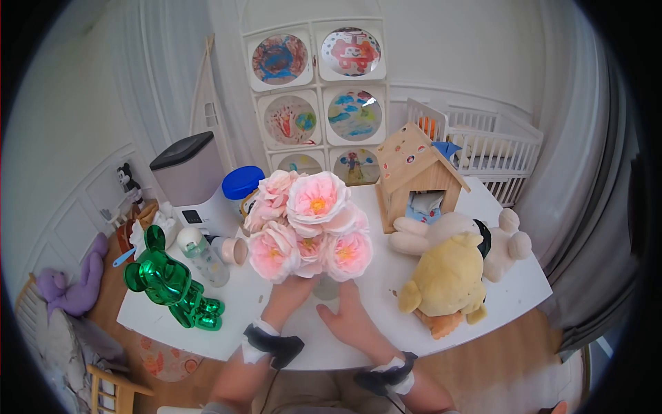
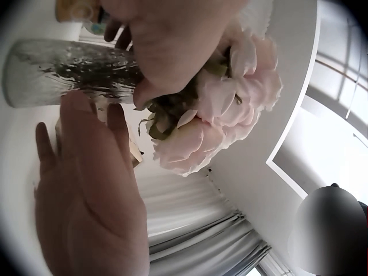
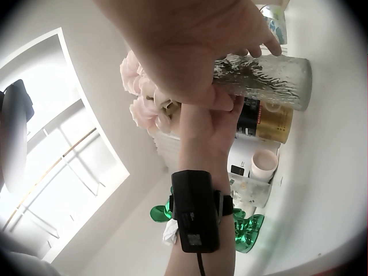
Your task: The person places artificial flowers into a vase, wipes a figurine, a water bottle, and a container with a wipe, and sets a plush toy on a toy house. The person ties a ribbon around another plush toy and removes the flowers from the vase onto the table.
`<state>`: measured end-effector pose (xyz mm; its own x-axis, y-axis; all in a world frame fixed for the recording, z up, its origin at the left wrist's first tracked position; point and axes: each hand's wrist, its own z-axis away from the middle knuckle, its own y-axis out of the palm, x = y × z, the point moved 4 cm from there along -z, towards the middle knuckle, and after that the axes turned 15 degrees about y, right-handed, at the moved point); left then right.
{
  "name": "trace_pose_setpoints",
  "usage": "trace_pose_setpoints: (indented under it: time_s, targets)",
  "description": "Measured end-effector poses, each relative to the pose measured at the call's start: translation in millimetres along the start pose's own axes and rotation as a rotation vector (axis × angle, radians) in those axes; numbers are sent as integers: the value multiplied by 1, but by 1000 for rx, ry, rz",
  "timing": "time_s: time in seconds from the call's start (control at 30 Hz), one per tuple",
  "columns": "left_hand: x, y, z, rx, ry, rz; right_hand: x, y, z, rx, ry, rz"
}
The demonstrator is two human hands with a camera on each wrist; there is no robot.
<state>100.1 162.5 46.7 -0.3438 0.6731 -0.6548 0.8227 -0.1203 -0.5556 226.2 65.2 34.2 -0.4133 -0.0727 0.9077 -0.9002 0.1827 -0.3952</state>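
A clear textured glass vase (image 2: 63, 72) stands on the white table (image 1: 331, 345), holding a bunch of pink roses (image 1: 314, 224) and green stems. My left hand (image 1: 289, 300) grips the vase near its top, thumb on one side and fingertips on the other. Beside the glass on the right is my right hand (image 1: 352, 324), its fingers extended and its thumb apart from them. In the left wrist view, that thumb lies right at the vase wall. From the head, the blooms hide the vase's upper part and several fingertips.
Left of the vase are a shiny green bear figure (image 1: 169, 283), a clear bottle (image 1: 207, 259), a pinkish cup (image 1: 234, 251), a blue-lidded jar (image 1: 243, 183) and a grey-topped appliance (image 1: 189, 179). On the right lie a yellow plush toy (image 1: 448, 276), a pale plush (image 1: 441, 231) and a wooden house (image 1: 420, 172).
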Motion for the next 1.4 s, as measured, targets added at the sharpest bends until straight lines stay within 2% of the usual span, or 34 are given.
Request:
trace_pose_setpoints:
  time_s: [0.07,0.13,0.17,0.23,0.3,0.37,0.43,0.73,0.87,0.93,0.97,1.03,1.07,1.13,1.17,1.2,1.23,1.27,1.33,1.4]
  targets:
    - [-2,-5,-4,59,-54,-28,5,-7,-1,-22,-52,-25]
    - [-4,-8,-9,-47,81,167,6,-12,-4,-44,-107,-51]
    - [-5,-6,-10,-48,83,168,0,-13,-9,-68,-73,-93]
    - [-14,-5,-14,-147,251,254,-6,-16,-19,-98,-35,-137]
    - [-10,0,-12,-143,243,273,-7,-13,-28,71,-24,-235]
    - [-3,2,-12,-145,234,289,-16,-6,-25,34,-5,-137]
    - [7,5,-11,-23,113,322,-18,-4,-22,5,16,-35]
    - [2,14,-14,-8,213,281,-17,-10,-15,-52,-32,20]
    - [10,23,-22,-12,186,298,-40,-3,-15,-27,-4,39]
    - [20,30,-25,-118,298,90,-48,-1,-8,-22,-3,76]
    - [21,34,-27,-118,298,91,-49,-3,-3,4,40,103]
    - [21,41,-38,-117,240,159,-55,-5,5,29,86,133]
    - [20,43,-41,-116,241,163,-59,-3,8,98,88,232]
    - [23,49,-49,-33,98,-32,-66,-4,14,160,94,332]
    - [24,53,-56,-32,101,-28,-69,-3,16,236,60,399]
    - [23,56,-63,-109,227,3,-71,-1,19,313,25,466]
    - [20,57,-70,-189,354,35,-71,-1,22,309,26,468]
    - [21,60,-76,-189,357,37,-67,1,26,298,-19,525]
    - [19,63,-87,-214,458,-291,-66,1,28,283,-61,581]
    - [37,69,-101,-188,430,-318,-68,2,29,292,-78,589]
